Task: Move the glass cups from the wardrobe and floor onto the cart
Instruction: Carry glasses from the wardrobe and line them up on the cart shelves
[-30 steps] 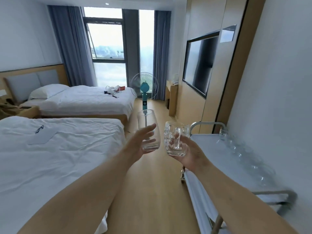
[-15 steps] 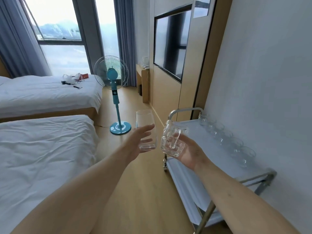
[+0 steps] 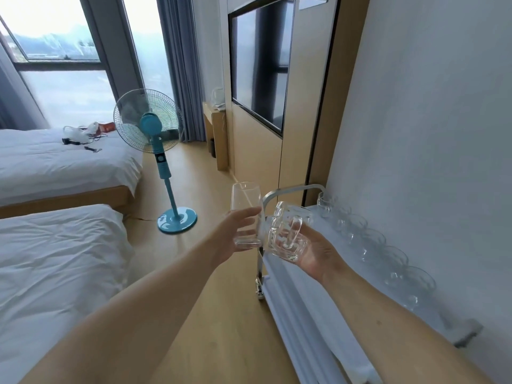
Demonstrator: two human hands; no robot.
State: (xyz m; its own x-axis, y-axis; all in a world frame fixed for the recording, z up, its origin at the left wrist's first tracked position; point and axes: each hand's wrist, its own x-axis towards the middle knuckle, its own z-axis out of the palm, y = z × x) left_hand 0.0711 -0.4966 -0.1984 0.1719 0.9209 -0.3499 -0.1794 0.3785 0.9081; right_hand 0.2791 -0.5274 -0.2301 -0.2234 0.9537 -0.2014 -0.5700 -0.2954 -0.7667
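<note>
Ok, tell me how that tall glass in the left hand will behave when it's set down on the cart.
The tall glass is narrow for its height, so it probably tips easily if nudged. Clear thin walls suggest it's fragile; the mug in the right hand sits very close. The left hand wraps smooth glass, likely slippery.

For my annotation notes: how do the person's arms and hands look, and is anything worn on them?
Both forearms are bare, with no sleeves in view. The left hand and right hand wear no gloves; no watch, ring or bracelet is visible.
</note>
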